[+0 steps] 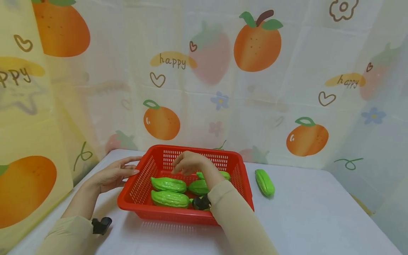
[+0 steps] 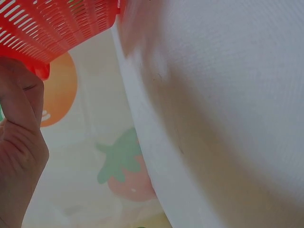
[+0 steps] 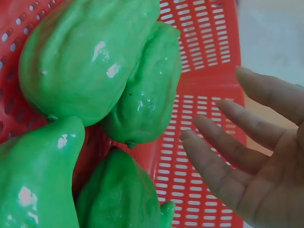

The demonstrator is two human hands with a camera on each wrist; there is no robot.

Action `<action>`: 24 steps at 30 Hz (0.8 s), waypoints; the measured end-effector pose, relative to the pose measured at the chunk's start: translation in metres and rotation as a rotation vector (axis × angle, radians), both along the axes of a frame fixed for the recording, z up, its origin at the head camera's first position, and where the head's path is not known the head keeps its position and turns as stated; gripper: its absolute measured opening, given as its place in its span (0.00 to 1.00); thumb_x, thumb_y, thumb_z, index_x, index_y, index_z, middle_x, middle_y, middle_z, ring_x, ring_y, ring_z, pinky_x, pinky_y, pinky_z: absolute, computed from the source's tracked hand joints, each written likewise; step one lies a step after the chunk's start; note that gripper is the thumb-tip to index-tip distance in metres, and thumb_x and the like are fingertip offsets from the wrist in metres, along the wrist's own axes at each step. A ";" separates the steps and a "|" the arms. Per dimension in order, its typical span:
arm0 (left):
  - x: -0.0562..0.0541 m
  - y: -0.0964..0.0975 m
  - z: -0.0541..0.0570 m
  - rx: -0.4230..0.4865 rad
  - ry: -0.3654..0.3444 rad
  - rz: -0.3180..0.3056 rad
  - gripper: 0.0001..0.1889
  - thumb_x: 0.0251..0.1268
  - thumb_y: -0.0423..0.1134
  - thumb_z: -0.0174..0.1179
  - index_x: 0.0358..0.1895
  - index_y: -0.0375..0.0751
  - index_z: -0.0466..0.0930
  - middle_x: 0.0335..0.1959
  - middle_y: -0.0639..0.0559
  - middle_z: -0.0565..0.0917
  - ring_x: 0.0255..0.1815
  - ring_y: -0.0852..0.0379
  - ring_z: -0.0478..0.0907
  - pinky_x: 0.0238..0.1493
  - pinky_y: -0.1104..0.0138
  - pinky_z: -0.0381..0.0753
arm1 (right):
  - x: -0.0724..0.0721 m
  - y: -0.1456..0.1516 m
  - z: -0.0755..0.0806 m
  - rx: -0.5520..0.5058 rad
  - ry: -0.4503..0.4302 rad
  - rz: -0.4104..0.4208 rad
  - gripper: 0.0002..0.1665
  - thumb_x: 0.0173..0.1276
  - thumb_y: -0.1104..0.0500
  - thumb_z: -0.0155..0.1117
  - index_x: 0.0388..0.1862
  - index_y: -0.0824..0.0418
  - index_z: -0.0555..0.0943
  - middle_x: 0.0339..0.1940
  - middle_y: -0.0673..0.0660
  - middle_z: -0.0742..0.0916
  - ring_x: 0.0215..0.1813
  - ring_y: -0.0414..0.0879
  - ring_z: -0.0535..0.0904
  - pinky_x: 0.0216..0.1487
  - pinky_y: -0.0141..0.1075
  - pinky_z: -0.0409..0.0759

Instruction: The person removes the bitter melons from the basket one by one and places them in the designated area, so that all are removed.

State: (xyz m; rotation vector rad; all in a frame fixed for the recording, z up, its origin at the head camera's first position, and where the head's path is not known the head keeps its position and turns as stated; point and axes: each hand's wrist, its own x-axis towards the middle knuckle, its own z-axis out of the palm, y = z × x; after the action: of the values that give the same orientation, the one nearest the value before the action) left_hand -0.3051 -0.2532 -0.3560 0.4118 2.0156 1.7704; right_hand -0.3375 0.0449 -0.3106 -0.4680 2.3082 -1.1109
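Note:
A red plastic basket (image 1: 188, 214) with slotted walls stands on the table. Inside it lie several glossy green ridged bitter melons (image 1: 169, 185), crowded together in the right wrist view, where one big bitter melon (image 3: 90, 61) lies partly over another. My left hand (image 1: 116, 173) grips the basket's left rim, thumb at the top edge; the left wrist view shows bent fingers (image 2: 21, 95) right under the rim. My right hand (image 1: 191, 163) hovers over the inside of the basket, fingers spread and loosely bent, holding nothing. Its forearm hides part of the melons at the right.
One more bitter melon (image 1: 265, 183) lies on the white tablecloth (image 1: 306, 212) to the right of the basket. Behind the table hangs a fruit-printed curtain (image 1: 204, 99). Another curtain (image 1: 28, 124) hangs close on the left.

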 end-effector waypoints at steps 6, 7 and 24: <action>0.000 -0.002 -0.001 0.024 0.003 -0.014 0.34 0.74 0.38 0.53 0.77 0.41 0.48 0.48 0.58 0.85 0.45 0.60 0.85 0.47 0.60 0.88 | 0.000 0.000 -0.006 0.052 0.001 0.039 0.28 0.64 0.61 0.69 0.63 0.66 0.77 0.59 0.61 0.84 0.50 0.55 0.83 0.62 0.52 0.81; 0.000 -0.002 0.000 0.026 0.002 -0.015 0.34 0.74 0.38 0.53 0.77 0.40 0.48 0.48 0.58 0.85 0.45 0.60 0.85 0.47 0.60 0.88 | 0.001 0.000 -0.006 0.055 0.000 0.046 0.28 0.64 0.61 0.69 0.63 0.66 0.77 0.59 0.61 0.84 0.49 0.55 0.83 0.62 0.52 0.81; 0.001 0.001 0.001 0.013 -0.013 -0.003 0.34 0.74 0.38 0.53 0.77 0.40 0.47 0.47 0.59 0.85 0.44 0.60 0.86 0.48 0.59 0.88 | 0.001 0.000 -0.015 0.172 -0.006 0.145 0.28 0.65 0.64 0.67 0.64 0.62 0.77 0.66 0.59 0.78 0.36 0.41 0.77 0.44 0.38 0.82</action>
State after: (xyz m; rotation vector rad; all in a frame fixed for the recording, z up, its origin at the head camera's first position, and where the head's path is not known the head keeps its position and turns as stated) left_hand -0.3045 -0.2524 -0.3550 0.4061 1.9938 1.7810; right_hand -0.3365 0.0444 -0.3259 -0.5537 2.2995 -0.8365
